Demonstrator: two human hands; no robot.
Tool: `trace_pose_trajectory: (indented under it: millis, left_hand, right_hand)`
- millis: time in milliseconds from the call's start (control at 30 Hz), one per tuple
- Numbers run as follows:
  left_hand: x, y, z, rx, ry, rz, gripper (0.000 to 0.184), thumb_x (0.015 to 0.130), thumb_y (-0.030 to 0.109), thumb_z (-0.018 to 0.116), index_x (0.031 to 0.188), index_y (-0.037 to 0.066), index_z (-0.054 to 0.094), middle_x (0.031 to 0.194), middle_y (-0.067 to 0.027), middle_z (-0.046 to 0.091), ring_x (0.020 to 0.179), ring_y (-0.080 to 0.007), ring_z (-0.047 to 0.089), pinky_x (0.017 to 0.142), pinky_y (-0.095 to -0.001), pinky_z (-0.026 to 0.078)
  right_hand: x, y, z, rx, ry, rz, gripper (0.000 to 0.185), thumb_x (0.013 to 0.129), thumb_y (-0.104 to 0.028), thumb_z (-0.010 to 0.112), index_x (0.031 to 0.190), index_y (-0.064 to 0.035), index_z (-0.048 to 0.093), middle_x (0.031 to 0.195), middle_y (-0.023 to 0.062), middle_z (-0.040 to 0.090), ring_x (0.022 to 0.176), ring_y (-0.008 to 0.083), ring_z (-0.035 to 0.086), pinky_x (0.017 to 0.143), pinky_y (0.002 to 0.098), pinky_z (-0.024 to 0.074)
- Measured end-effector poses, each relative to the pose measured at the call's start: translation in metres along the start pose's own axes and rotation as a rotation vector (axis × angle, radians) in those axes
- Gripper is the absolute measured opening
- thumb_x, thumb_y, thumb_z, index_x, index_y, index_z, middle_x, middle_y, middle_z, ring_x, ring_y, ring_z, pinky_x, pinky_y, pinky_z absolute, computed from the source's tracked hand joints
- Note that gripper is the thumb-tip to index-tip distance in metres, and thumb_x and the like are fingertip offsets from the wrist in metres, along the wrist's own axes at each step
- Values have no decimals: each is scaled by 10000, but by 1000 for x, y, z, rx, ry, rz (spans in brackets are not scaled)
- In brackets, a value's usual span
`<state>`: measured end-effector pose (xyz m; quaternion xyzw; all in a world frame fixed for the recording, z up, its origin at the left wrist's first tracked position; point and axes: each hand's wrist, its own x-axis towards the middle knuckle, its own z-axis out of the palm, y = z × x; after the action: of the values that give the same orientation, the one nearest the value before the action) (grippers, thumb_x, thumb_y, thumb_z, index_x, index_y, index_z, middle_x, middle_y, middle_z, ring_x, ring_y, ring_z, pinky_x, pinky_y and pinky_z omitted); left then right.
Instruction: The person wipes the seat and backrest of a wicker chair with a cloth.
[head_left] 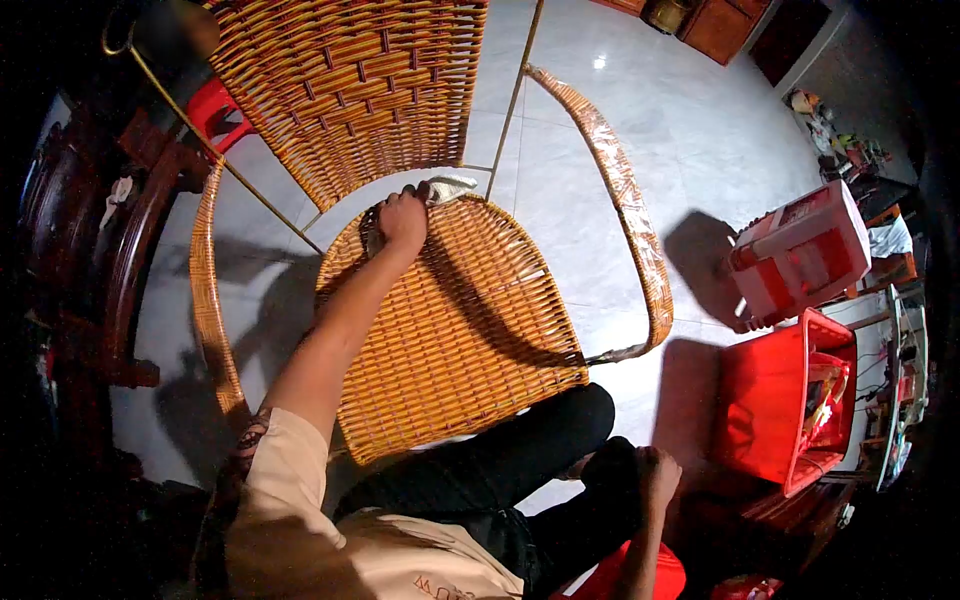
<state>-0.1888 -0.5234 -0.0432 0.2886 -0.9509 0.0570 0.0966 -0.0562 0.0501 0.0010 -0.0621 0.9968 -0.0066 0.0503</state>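
A woven wicker chair stands in front of me, its seat (450,330) in tan and brown strands and its backrest (350,80) beyond. My left hand (402,220) reaches over to the seat's far edge, fingers closed around a pale cloth (450,188) that bunches out to the right and lies against that edge. The fingertips are partly hidden. My right hand (656,475) rests by my knee, curled into a fist and away from the chair; I see nothing in it.
Curved armrests flank the seat, the left one (205,290) and the plastic-wrapped right one (625,190). Dark carved wooden furniture (125,270) stands at left. On the right are a red bin (765,400) and a red-and-clear box (800,255). Beneath me is something red (655,570).
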Motion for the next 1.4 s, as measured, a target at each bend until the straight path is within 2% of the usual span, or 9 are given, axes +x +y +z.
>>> trace_pose_trajectory:
  millis: [100, 367, 600, 733, 833, 867, 1033, 1133, 1400]
  left_hand:
    - [-8, 19, 2, -206, -12, -146, 212, 860, 95, 474, 817, 15, 665, 918, -188, 629, 891, -284, 593, 753, -398, 483]
    - [-60, 106, 18, -188, -169, 473, 311, 882, 215, 449, 1172, 131, 523, 1102, -35, 586, 939, -201, 593, 706, -392, 472]
    - [-77, 95, 12, -375, 42, 808, 272, 858, 179, 473, 1113, 106, 537, 977, -68, 591, 880, -234, 596, 700, -398, 458]
    - [-61, 52, -14, -407, -13, 762, 262, 836, 147, 498, 1064, 37, 566, 819, -147, 622, 730, -285, 620, 648, -422, 472]
    - [-47, 27, -6, -23, -161, 398, 141, 768, 122, 570, 793, 46, 685, 732, -159, 623, 730, -272, 632, 645, -454, 495]
    - [-47, 11, -17, -168, 49, 273, 129, 748, 93, 580, 699, 58, 694, 754, -154, 615, 707, -297, 621, 615, -470, 491]
    - [-50, -61, -5, -158, 395, 72, 166, 814, 90, 546, 950, 66, 639, 856, -83, 605, 755, -330, 604, 634, -500, 473]
    - [-62, -68, -9, -76, 158, -38, 287, 869, 152, 516, 1125, 51, 599, 1007, -114, 593, 921, -298, 594, 736, -464, 479]
    - [-115, -71, -10, 173, 260, -91, 126, 806, 98, 549, 790, 5, 632, 670, -110, 607, 570, -236, 639, 512, -356, 521]
  right_hand:
    - [4, 7, 19, 70, 63, -8, 310, 816, -317, 545, 712, -47, 655, 728, 154, 630, 693, 354, 603, 632, 466, 441]
    - [10, -27, -2, -59, -44, 16, 281, 816, -304, 543, 756, -68, 684, 774, 146, 645, 758, 343, 611, 690, 469, 429]
    - [4, -18, 12, -37, -31, 51, 275, 814, -302, 548, 738, -72, 676, 773, 141, 647, 756, 347, 609, 724, 468, 426]
    - [0, -18, 13, -53, 61, -2, 270, 814, -291, 546, 720, -68, 666, 755, 136, 645, 744, 347, 606, 714, 464, 422]
    - [-3, -13, 19, -59, 78, 28, 263, 816, -286, 546, 730, -69, 667, 762, 134, 645, 749, 344, 606, 707, 462, 423]
    - [-2, -6, 25, -54, 81, 27, 263, 816, -286, 546, 730, -69, 667, 762, 134, 645, 749, 344, 606, 707, 462, 423]
    - [-7, -27, -5, -33, 50, 6, 256, 824, -288, 544, 732, -88, 674, 767, 124, 652, 741, 335, 616, 701, 469, 432]
    - [-3, -24, 0, -133, -26, 34, 260, 829, -295, 544, 744, -90, 680, 759, 125, 655, 741, 326, 625, 704, 471, 439]
    - [-13, -26, -4, -65, 40, 36, 268, 837, -307, 549, 799, -84, 694, 780, 134, 662, 741, 325, 632, 720, 462, 449]
